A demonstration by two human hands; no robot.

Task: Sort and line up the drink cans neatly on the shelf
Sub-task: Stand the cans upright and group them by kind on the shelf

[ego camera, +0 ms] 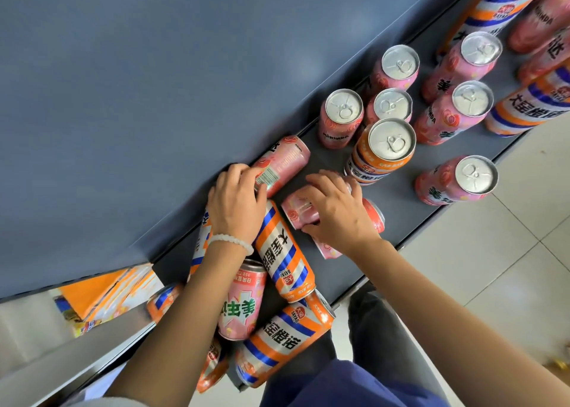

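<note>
Pink and orange drink cans crowd a grey shelf (398,209). My left hand (236,204) grips a pink can (287,160) that lies on its side against the back wall. My right hand (336,211) curls over another lying pink can (297,211) in the shelf's middle. An orange can (285,252) lies between my wrists, with more toppled pink (242,302) and orange (283,339) cans below it. Farther right, several pink cans (340,118) and one orange can (382,149) stand upright. One pink can (456,180) stands alone by the front edge.
A grey back panel (138,98) rises behind the shelf. More cans lie stacked at the far right (530,104). Orange packaging (105,298) shows under the panel at the left. Pale floor tiles (509,252) lie beyond the shelf's front edge.
</note>
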